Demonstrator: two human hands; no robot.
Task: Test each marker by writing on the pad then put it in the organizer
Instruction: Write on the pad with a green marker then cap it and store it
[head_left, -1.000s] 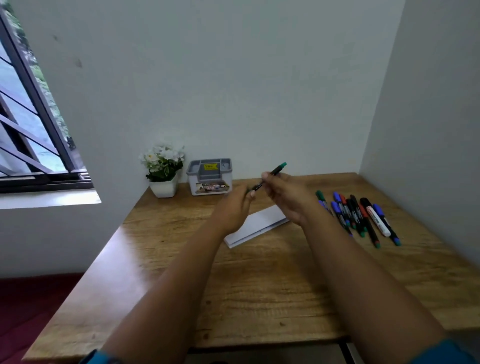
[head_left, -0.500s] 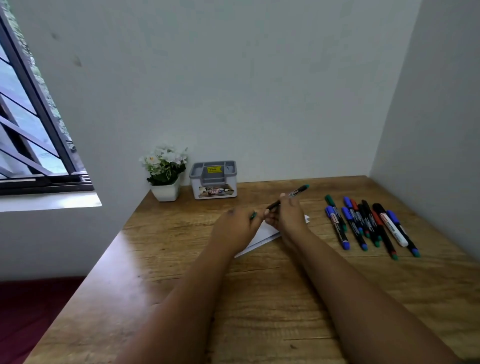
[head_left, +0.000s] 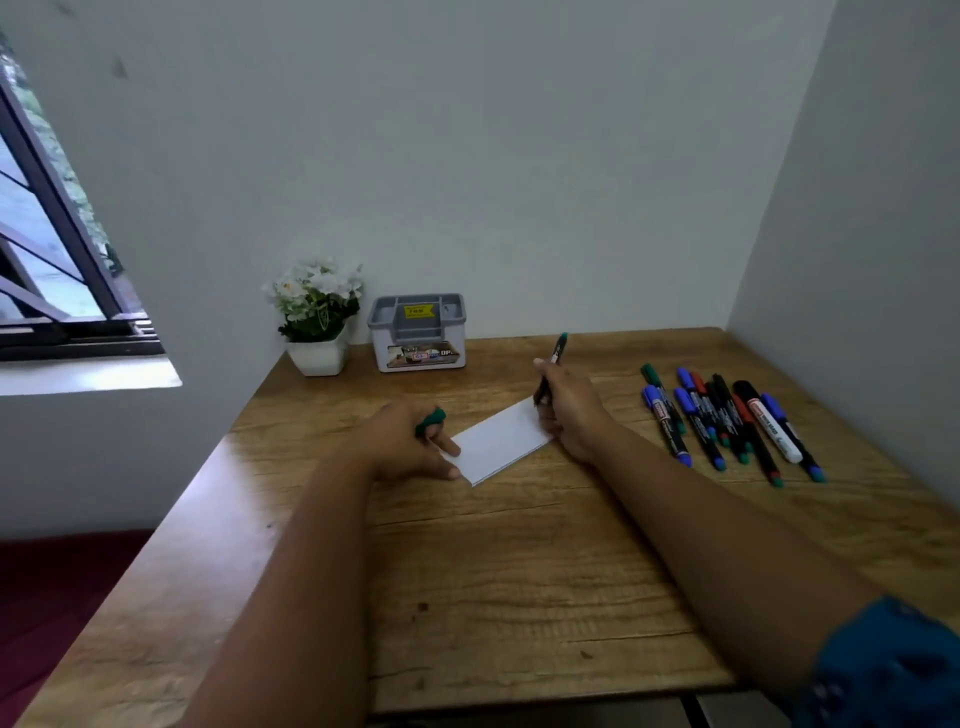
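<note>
Marker (head_left: 550, 371) now uncapped, on pad (head_left: 501, 441)

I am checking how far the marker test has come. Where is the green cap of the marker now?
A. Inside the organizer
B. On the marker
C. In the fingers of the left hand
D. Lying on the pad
C: the green cap is held between the curled fingers of the left hand, beside the pad, while the right hand holds the marker over the pad.
</note>
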